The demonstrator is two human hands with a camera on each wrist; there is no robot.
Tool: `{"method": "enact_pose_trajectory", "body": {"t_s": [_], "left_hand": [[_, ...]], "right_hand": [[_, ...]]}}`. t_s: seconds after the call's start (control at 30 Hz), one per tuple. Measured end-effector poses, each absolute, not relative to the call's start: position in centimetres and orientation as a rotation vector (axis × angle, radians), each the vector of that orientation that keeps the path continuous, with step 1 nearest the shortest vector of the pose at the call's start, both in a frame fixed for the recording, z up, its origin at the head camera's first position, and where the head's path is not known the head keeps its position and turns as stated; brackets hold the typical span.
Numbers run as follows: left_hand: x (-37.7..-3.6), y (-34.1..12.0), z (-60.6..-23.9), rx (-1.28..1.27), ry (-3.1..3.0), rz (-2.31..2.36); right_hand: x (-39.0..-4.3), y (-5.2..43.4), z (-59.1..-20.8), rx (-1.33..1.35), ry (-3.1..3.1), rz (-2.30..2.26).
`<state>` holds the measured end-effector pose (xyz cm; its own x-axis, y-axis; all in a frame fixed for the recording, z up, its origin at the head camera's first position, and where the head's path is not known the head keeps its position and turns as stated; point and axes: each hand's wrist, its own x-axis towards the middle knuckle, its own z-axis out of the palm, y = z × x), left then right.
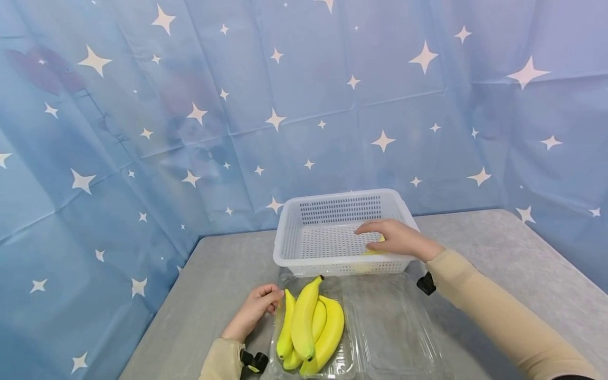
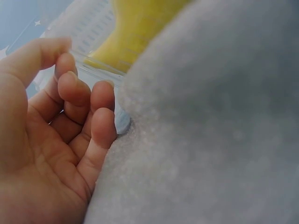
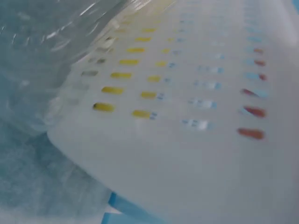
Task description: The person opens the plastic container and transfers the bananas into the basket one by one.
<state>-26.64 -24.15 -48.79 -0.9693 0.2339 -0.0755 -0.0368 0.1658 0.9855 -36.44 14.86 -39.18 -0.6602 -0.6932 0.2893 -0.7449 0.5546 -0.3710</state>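
Note:
Several yellow bananas (image 1: 311, 327) lie piled in the left half of a clear plastic clamshell container (image 1: 349, 364), whose lid (image 1: 394, 332) is folded out flat to the right. At the container's left rim, my left hand (image 1: 256, 309) pinches the edge between thumb and fingertips; the left wrist view shows the other fingers loosely curled. My right hand (image 1: 391, 237) reaches into a white plastic basket (image 1: 290, 258) behind the container. Its thumb and fingers are spread above a partly hidden yellow banana (image 1: 375, 252). The right wrist view shows mostly the slotted basket wall (image 3: 140, 154), hiding that hand.
The grey table (image 1: 228, 264) runs back to a blue curtain (image 1: 309, 132) with white stars. The basket stands close to the curtain, its front wall next to the container's back edge. Black wrist straps (image 1: 426, 284) sit on both arms.

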Motion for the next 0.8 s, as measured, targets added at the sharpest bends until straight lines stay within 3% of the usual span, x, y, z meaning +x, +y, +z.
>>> {"method": "enact_pose_trajectory", "body": {"t_s": [0.8], "left_hand": [[-26.5, -24.2, -48.7, 0.214, 2.243, 1.877]], "right_hand": [[-31.8, 10.0, -38.4, 1.762, -1.973, 0.539]]}}
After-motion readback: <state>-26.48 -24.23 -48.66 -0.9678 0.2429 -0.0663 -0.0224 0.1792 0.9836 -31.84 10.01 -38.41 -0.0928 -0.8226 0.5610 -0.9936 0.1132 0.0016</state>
